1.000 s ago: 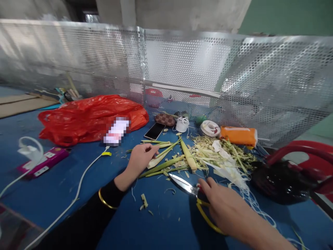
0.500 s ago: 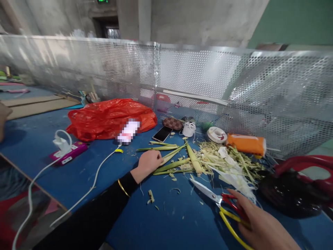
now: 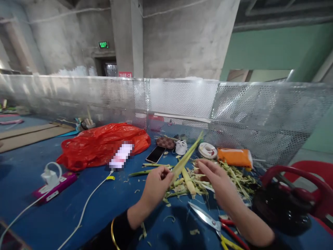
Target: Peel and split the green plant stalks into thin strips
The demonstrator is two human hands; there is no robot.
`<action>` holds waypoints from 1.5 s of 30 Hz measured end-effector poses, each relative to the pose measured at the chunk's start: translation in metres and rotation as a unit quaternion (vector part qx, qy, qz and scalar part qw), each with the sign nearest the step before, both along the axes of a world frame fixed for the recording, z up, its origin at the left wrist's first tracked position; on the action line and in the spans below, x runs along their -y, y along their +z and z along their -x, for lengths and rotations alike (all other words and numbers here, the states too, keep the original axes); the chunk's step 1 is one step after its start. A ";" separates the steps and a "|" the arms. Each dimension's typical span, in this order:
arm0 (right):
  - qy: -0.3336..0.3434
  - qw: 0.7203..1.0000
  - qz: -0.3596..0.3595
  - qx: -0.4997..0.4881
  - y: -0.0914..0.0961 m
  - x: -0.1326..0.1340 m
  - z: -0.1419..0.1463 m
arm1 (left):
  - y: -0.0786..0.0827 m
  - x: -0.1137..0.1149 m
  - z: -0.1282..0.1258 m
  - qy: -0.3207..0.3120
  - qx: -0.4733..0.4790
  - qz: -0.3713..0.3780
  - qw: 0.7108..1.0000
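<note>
My left hand (image 3: 158, 184) pinches the lower end of a pale green plant stalk (image 3: 187, 157), which slants up to the right above the table. To the right of the stalk is my right hand (image 3: 217, 175), its fingers apart and nothing visible in them. Scissors (image 3: 205, 215) with red and yellow handles lie on the blue table below my right hand, their handles partly hidden by my forearm. Beneath the hands are other stalks (image 3: 189, 181), with a heap of shredded plant peelings (image 3: 238, 178) to the right.
A black kettle (image 3: 282, 208) with a dark red handle stands at the right. Behind the stalks are a dark phone (image 3: 156, 154), a tape roll (image 3: 207, 150) and an orange packet (image 3: 234, 158). A red plastic bag (image 3: 101, 147), a lit phone (image 3: 121, 155) and a purple power strip (image 3: 54, 187) lie left.
My left hand has lifted a stalk off the table. My right hand has let go of the scissors and moved up and left toward the stalk. The view has tilted upward.
</note>
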State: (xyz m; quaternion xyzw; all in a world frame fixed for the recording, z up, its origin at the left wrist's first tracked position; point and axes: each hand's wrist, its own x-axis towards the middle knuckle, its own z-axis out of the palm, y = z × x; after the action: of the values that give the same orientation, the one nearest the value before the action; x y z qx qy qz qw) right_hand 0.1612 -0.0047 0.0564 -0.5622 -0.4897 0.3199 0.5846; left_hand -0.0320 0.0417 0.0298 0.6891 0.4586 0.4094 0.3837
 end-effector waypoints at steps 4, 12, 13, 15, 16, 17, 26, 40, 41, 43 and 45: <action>-0.020 0.991 -0.033 -0.128 -0.005 -0.036 0.020 | -0.016 0.010 -0.007 -0.035 -0.008 0.002 0.999; 0.095 0.991 0.077 -0.061 -0.040 -0.032 0.042 | -0.026 0.009 -0.005 -0.112 0.069 0.103 0.986; 0.098 0.990 0.081 -0.055 -0.042 -0.031 0.044 | -0.026 0.009 -0.005 -0.104 0.070 0.106 0.986; 0.101 0.990 0.082 -0.049 -0.043 -0.030 0.047 | -0.027 0.009 -0.006 -0.093 0.083 0.123 0.985; 0.100 0.990 0.083 -0.052 -0.043 -0.029 0.047 | -0.028 0.009 -0.006 -0.091 0.091 0.133 0.983; 0.099 0.990 0.084 -0.057 -0.042 -0.028 0.047 | -0.029 0.010 -0.006 -0.091 0.098 0.140 0.981; 0.106 0.986 0.091 -0.086 -0.038 -0.025 0.047 | -0.024 0.012 -0.005 -0.050 0.075 0.105 0.990; 0.083 0.988 0.085 -0.096 -0.043 -0.027 0.045 | -0.023 0.011 -0.005 -0.084 0.086 0.127 0.985; 0.082 0.989 0.084 -0.092 -0.044 -0.027 0.046 | -0.024 0.011 -0.005 -0.088 0.083 0.128 0.984; 0.083 0.989 0.083 -0.093 -0.044 -0.027 0.046 | -0.024 0.010 -0.005 -0.083 0.078 0.131 0.985; 0.091 0.986 0.086 -0.107 -0.044 -0.028 0.045 | -0.025 0.008 -0.005 -0.074 0.083 0.143 0.984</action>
State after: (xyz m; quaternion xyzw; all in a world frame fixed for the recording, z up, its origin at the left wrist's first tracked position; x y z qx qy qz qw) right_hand 0.1158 0.0229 0.0128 -0.5259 -0.4441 0.4713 0.5514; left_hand -0.0271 0.0335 0.0047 0.6231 0.4269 0.3658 0.5439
